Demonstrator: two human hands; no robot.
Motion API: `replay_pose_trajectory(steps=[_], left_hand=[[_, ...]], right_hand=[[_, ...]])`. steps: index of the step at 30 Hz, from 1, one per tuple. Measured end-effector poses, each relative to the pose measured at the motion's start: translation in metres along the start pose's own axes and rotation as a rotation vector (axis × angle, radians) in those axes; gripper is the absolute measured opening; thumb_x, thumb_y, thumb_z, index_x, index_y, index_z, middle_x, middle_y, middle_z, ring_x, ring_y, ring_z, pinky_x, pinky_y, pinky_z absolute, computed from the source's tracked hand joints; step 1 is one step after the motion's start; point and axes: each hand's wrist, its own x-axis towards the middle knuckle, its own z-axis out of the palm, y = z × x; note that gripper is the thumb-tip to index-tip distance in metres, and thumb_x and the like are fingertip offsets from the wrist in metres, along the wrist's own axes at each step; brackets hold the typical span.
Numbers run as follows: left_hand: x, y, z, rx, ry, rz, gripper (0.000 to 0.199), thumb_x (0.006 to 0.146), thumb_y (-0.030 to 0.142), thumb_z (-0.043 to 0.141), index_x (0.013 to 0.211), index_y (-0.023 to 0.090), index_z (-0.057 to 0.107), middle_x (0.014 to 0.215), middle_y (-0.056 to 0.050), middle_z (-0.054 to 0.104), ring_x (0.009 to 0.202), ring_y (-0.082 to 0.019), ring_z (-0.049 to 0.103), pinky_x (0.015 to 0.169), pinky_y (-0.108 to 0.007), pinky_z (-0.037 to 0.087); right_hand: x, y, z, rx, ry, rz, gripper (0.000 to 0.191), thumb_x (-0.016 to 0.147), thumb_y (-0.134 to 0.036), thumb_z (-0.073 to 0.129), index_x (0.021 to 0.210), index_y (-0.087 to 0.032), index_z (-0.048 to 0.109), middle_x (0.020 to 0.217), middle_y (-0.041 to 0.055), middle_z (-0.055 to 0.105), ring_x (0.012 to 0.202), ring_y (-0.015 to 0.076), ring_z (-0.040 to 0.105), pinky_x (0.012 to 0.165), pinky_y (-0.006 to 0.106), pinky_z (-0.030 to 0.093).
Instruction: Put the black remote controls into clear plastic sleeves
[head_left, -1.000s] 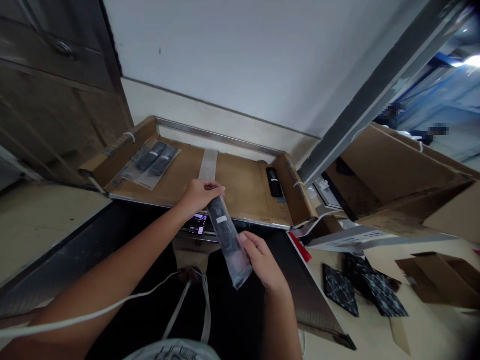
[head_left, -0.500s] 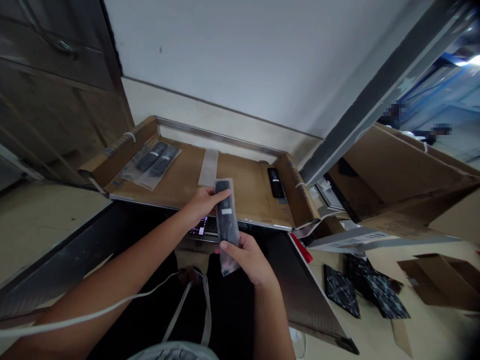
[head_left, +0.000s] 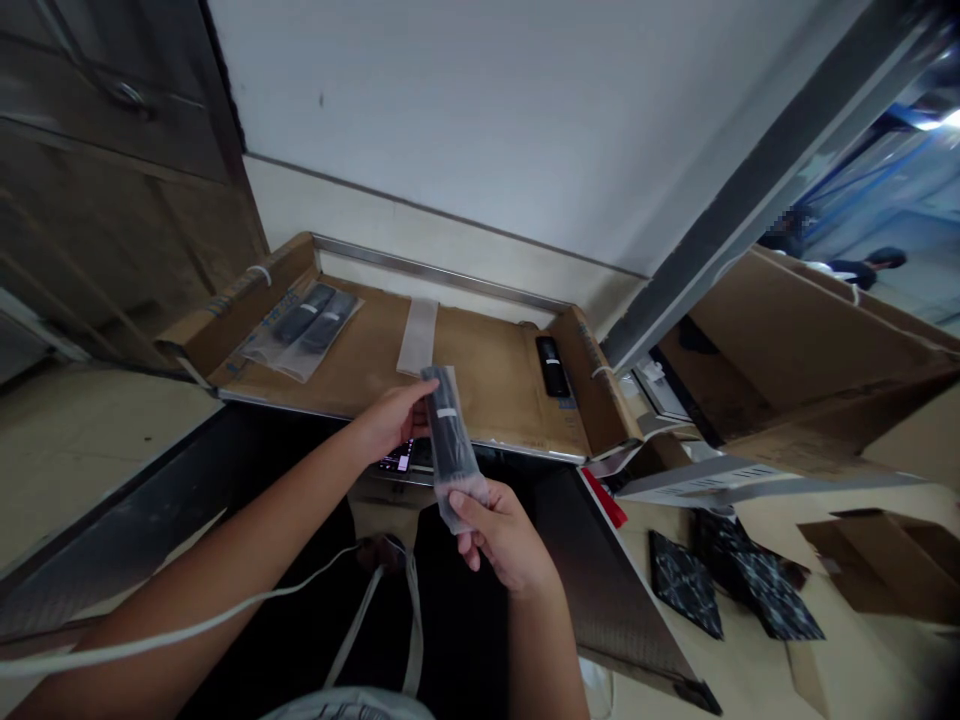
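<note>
A long black device in a frosted plastic bag [head_left: 451, 440], with a small white label, is held between both hands over the front edge of the cardboard-lined tray. My left hand [head_left: 391, 418] grips its upper end, thumb on top. My right hand [head_left: 499, 528] pinches the loose lower end of the bag. On the tray's left side lie two similar bagged black devices [head_left: 311, 325], side by side. An unbagged black device [head_left: 553, 366] with a pale label rests near the right wall. A pale strip [head_left: 418, 336] lies across the tray's middle.
The cardboard tray [head_left: 495, 390] has raised side walls. A lit screen [head_left: 397, 457] shows beneath its front edge. At right stands a big open cardboard box [head_left: 832, 350]; dark patterned bags [head_left: 750, 575] lie on the floor. A white cable [head_left: 187, 628] crosses my left arm.
My right hand has moved slightly down and now pinches the bag's loose end. The bagged device has tilted a little, and my left thumb has shifted toward its upper left edge.
</note>
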Motion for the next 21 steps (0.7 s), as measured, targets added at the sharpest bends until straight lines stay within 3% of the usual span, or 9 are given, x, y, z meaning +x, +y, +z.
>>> replay_pose_trajectory(steps=[4,7,9,11,14,17,21], left_hand=[[-0.013,0.002,0.006,0.071,-0.029,0.038,0.023,0.076,0.032,0.077,0.086,0.012,0.07,0.084,-0.009,0.072,0.072,-0.016,0.067,0.067,-0.027,0.055],[-0.003,0.022,-0.003,0.134,0.078,0.123,0.019,0.077,0.03,0.074,0.084,0.013,0.069,0.083,-0.007,0.071,0.069,-0.016,0.065,0.065,-0.028,0.053],[0.013,0.048,-0.02,0.278,0.229,0.233,0.018,0.08,0.032,0.069,0.085,0.015,0.067,0.084,-0.006,0.07,0.07,-0.015,0.063,0.066,-0.027,0.051],[0.03,0.079,-0.043,0.591,0.43,0.368,0.019,0.083,0.035,0.066,0.087,0.016,0.066,0.082,-0.003,0.068,0.072,-0.014,0.061,0.068,-0.027,0.048],[0.051,0.121,-0.08,0.745,0.577,0.418,0.02,0.071,0.024,0.076,0.08,0.015,0.061,0.08,0.0,0.062,0.092,-0.017,0.058,0.086,-0.029,0.042],[0.065,0.138,-0.108,0.943,0.631,0.446,0.031,0.063,0.022,0.078,0.061,0.017,0.047,0.07,0.001,0.052,0.109,-0.023,0.054,0.094,-0.032,0.038],[0.077,0.127,-0.123,1.129,0.523,0.739,0.043,0.054,0.037,0.08,0.061,0.02,0.042,0.076,-0.003,0.051,0.123,-0.033,0.045,0.093,-0.039,0.04]], right_hand=[[-0.005,-0.008,0.01,-0.088,-0.015,-0.03,0.042,0.083,-0.05,0.072,0.104,-0.014,0.069,0.056,-0.0019,0.059,0.042,0.0087,0.053,0.037,0.018,0.042],[-0.003,-0.017,0.017,-0.123,-0.073,-0.061,0.049,0.085,-0.052,0.069,0.118,-0.016,0.062,0.061,-0.0005,0.065,0.042,0.0093,0.055,0.04,0.019,0.043],[-0.001,-0.023,0.018,-0.124,-0.062,-0.076,0.053,0.086,-0.054,0.065,0.125,-0.018,0.057,0.068,0.0015,0.069,0.047,0.0111,0.06,0.042,0.019,0.044],[0.001,-0.027,0.013,-0.121,0.028,-0.102,0.053,0.087,-0.055,0.063,0.126,-0.019,0.056,0.074,0.0026,0.07,0.052,0.0119,0.062,0.043,0.019,0.043],[0.0,-0.029,0.001,-0.111,0.169,-0.129,0.05,0.087,-0.055,0.064,0.12,-0.018,0.058,0.076,0.0021,0.068,0.054,0.011,0.061,0.044,0.018,0.043],[-0.003,-0.025,-0.01,-0.097,0.232,-0.104,0.05,0.085,-0.056,0.065,0.117,-0.019,0.06,0.076,0.0019,0.067,0.055,0.0108,0.059,0.045,0.019,0.042],[-0.004,-0.017,-0.016,-0.106,0.277,-0.071,0.049,0.082,-0.057,0.067,0.114,-0.02,0.061,0.076,0.002,0.066,0.055,0.0114,0.058,0.045,0.02,0.041]])
